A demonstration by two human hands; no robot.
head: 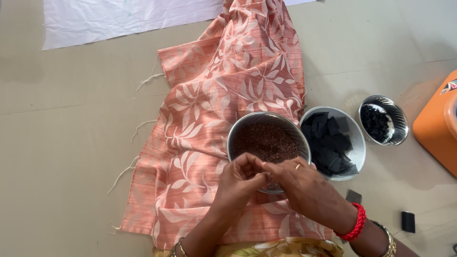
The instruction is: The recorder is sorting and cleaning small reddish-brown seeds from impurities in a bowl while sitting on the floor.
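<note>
Currently both hands meet over the near rim of the steel bowl (269,143), which sits on the peach leaf-print cloth (223,95) and is filled with fine reddish-brown grains (266,141). Left hand (243,178): fingers curled in, tips pinched together against the right hand's fingertips. Right hand (297,183): fingers also bunched to a pinch, ring on one finger, red braided band (356,222) on the wrist. Whatever sits between the fingertips is too small to make out; cannot tell if they hold anything. Just right of the grain bowl, touching it: white bowl (358,143) of black fabric squares (331,143). Further right, a smaller steel bowl (400,119) with dark bits. Orange container (435,128) at the right edge. White sheet (119,19) top left, all on the beige floor (57,143).
</note>
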